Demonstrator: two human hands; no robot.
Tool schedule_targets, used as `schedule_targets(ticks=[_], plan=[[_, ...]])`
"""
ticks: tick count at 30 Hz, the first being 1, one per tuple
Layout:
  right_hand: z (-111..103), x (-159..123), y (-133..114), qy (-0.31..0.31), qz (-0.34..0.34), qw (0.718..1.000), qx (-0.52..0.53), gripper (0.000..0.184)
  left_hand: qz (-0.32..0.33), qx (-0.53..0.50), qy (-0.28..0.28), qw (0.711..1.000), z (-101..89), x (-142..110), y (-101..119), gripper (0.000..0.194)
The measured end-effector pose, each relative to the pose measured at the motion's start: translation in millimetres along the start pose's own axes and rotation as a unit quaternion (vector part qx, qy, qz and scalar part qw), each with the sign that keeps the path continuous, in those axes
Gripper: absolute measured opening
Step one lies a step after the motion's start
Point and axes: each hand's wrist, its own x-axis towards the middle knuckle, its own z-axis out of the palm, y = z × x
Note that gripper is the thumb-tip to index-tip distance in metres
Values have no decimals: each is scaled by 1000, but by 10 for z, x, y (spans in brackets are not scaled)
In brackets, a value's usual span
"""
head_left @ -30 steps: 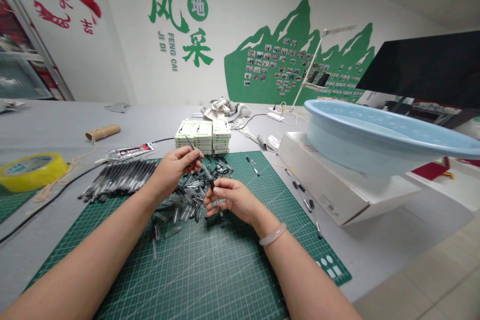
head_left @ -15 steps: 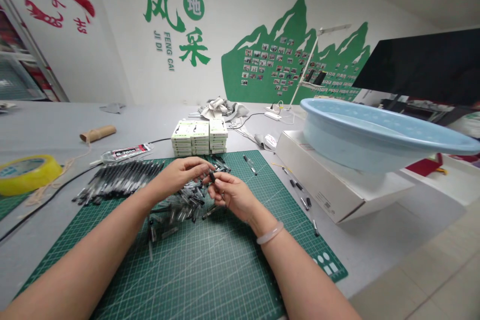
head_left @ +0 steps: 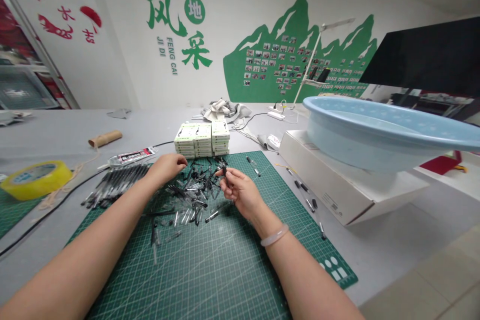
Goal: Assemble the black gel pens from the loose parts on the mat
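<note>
My right hand (head_left: 242, 192) is closed around a pen (head_left: 224, 172), its black end showing between thumb and forefinger. The rest of that pen is mostly covered by the fingers. My left hand (head_left: 168, 166) hovers at the far left edge of a loose heap of pen parts (head_left: 193, 192), fingers curled together. What its fingertips hold, if anything, is hidden. Clear barrels and black pieces make up the heap, on a green cutting mat (head_left: 210, 270). Left of it, partly behind my left forearm, lies a row of black-and-clear pens (head_left: 116, 182).
Small white-green boxes (head_left: 193, 136) are stacked behind the heap. Rightward, a light blue basin (head_left: 348, 135) rests on a white carton (head_left: 322, 185), with loose pens (head_left: 310, 205) beside it. Yellow tape (head_left: 35, 180), a black cable (head_left: 48, 215) and a bamboo tube (head_left: 105, 138) lie left.
Both hands met at one pen earlier, the left holding a thin dark piece to it. Now my left hand has drawn away leftward, while my right keeps the pen, slightly further right.
</note>
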Motion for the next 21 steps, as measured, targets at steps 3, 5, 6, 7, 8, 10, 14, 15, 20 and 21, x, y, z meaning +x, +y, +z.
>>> schedule_targets(ticks=[3, 5, 6, 7, 8, 10, 14, 15, 20, 21], plan=[[-32, 14, -6, 31, -17, 999, 18, 23, 6, 16, -16, 1000, 45, 222, 49, 24], [-56, 26, -16, 57, -26, 998, 27, 22, 23, 6, -35, 999, 102, 322, 101, 25], [-67, 31, -20, 66, -29, 997, 29, 22, 34, 0, -47, 998, 141, 347, 133, 27], [-77, 37, -24, 73, -31, 996, 30, 22, 45, -8, -58, 997, 185, 351, 169, 30], [-87, 42, -27, 78, -33, 996, 31, 22, 56, -16, -68, 996, 233, 334, 207, 34], [-104, 51, -29, 88, -37, 995, 33, 22, 81, -31, -87, 992, 327, 240, 289, 45], [-130, 62, -33, 108, -47, 992, 40, 22, 101, -23, -114, 988, 460, -125, 430, 62], [-135, 62, -35, 112, -49, 992, 41, 22, 100, -16, -121, 987, 475, -226, 458, 62], [-147, 58, -49, 134, -56, 989, 35, 23, 117, -14, -126, 985, 441, -506, 581, 57], [-147, 57, -52, 137, -57, 988, 34, 24, 121, -12, -110, 986, 418, -490, 610, 55]])
